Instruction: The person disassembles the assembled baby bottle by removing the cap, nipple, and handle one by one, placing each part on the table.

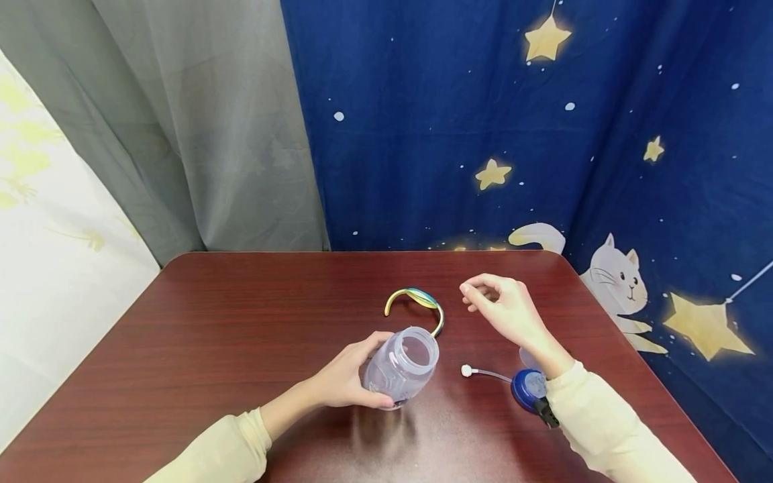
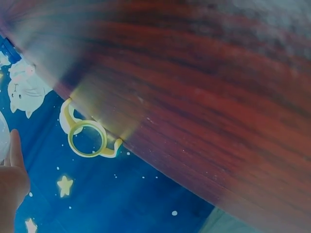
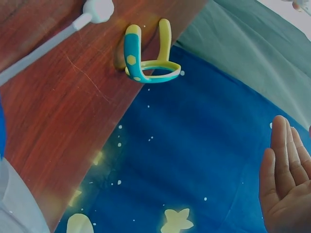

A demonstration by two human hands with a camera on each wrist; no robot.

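Observation:
My left hand [image 1: 344, 377] grips a translucent, lidless bottle [image 1: 389, 372] around its side, tilted with its open mouth toward the upper right. Just behind the bottle lies a yellow and teal handle [image 1: 423, 298] with a ring in its middle and two curved arms. My right hand [image 1: 508, 308] is raised over the table to the right of the handle, its fingers loosely bent and holding nothing. Below that wrist is a blue bottle lid [image 1: 527, 389], partly hidden by the sleeve. A thin straw [image 1: 494, 373] runs left from it to a white weighted end [image 1: 466, 370].
The dark red-brown table [image 1: 181, 349] has rounded far corners. A grey curtain [image 1: 229, 134] and a blue curtain [image 1: 410, 134] with stars and a cat hang right behind its far edge. A clear cover [image 1: 529, 358] stands up by the lid.

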